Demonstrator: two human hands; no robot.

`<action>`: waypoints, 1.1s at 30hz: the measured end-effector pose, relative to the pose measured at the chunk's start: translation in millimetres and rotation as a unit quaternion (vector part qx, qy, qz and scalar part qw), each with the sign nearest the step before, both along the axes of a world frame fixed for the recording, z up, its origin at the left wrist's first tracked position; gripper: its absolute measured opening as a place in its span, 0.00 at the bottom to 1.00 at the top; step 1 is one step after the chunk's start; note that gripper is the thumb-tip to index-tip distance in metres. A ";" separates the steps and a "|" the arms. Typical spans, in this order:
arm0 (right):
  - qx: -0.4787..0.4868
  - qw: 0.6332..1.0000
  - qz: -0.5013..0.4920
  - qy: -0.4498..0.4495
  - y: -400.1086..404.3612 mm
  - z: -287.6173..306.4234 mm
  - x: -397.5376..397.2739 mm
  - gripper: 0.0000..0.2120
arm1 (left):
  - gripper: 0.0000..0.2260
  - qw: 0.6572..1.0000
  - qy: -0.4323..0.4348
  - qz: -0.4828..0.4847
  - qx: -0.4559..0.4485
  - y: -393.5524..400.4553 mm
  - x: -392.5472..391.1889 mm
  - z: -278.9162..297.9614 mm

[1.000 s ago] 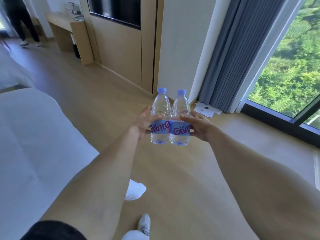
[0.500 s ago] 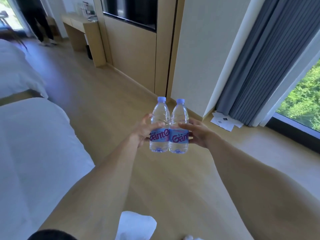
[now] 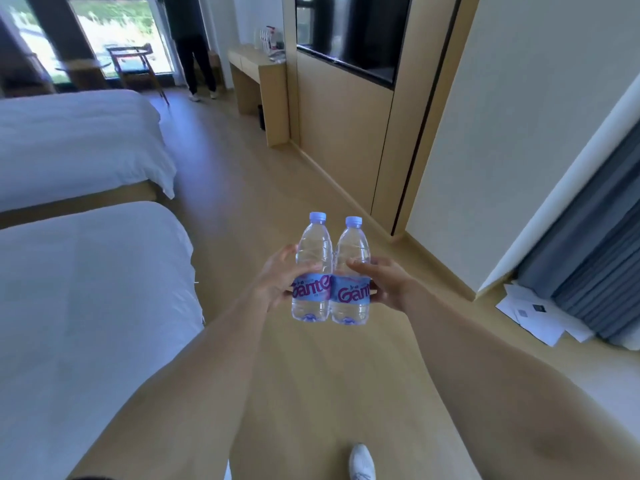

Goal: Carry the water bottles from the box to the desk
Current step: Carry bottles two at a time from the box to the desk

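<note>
Two clear water bottles with blue caps and blue labels are held upright side by side in front of me, above the wooden floor. My left hand grips the left bottle around its label. My right hand grips the right bottle the same way. The two bottles touch each other. The light wooden desk stands far ahead against the right wall, with small items on its top. No box is in view.
Two beds with white covers fill the left side. A wood-panelled wall with a dark screen runs along the right. Papers lie on the floor by a grey curtain. A person stands near the desk, and a chair by the far window.
The view has swung left along the room: the far window, chair and desk have come into view, the right-hand window has left it. Both hands still hold the bottles together.
</note>
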State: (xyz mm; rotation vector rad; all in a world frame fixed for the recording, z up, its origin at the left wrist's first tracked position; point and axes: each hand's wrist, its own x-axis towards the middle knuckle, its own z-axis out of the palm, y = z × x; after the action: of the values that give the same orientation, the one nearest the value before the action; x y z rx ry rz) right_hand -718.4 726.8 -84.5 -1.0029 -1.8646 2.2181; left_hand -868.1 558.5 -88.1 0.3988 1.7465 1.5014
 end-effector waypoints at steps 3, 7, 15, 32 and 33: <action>-0.005 1.000 0.030 0.007 38.5 5.6 -32.6 0.22 | 0.31 0.999 -0.011 0.041 0.003 30.5 -24.6 1.7; 0.009 0.998 0.063 0.014 83.5 15.7 -77.8 0.23 | 0.26 0.996 -0.022 0.083 0.017 64.3 -52.7 3.1; 0.037 0.990 0.131 0.021 115.7 22.6 -182.5 0.23 | 0.20 0.988 -0.011 0.147 0.046 83.8 -121.3 7.1; 0.048 0.985 0.163 0.015 139.5 6.0 -511.7 0.23 | 0.19 0.983 0.001 0.171 0.061 100.7 -439.4 -4.8; 0.048 0.986 0.159 0.017 140.7 7.0 -529.3 0.23 | 0.19 0.983 0.003 0.171 0.059 102.2 -458.0 -4.2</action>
State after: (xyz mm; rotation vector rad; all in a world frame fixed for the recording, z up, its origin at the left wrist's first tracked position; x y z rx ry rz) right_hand -1247.7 867.5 -77.6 -0.6886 -2.2267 2.2582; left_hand -1326.1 660.7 -92.3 0.1644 1.8019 1.8520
